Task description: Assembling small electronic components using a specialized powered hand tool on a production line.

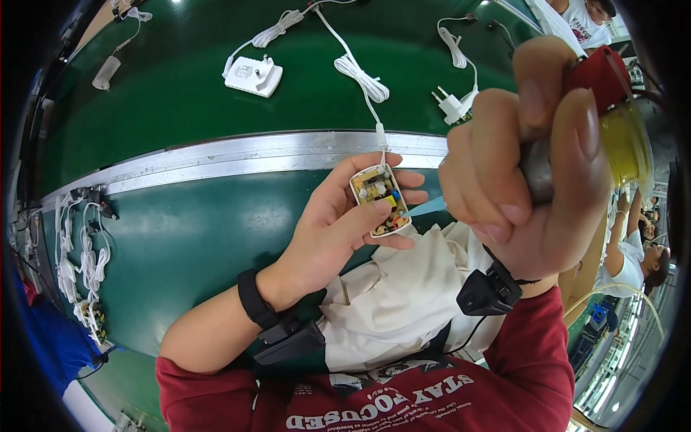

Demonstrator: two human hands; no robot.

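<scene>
In my left hand lies an open white power adapter, its circuit board and small components facing up. My thumb presses on the board near a yellow part, and the fingers support the casing from behind. My right hand, close to the camera, is wrapped round a grey bottle-like dispenser with a yellow band and a red part at its top end. From below that fist a thin light-blue nozzle points left, its tip at the lower right of the board. A white cable leaves the adapter's top.
A silver metal rail crosses the green bench. Beyond it lie white adapters with coiled cables and a two-pin plug adapter. More cabled boards are at the left. Cream cloth covers my lap. Other people are at the right.
</scene>
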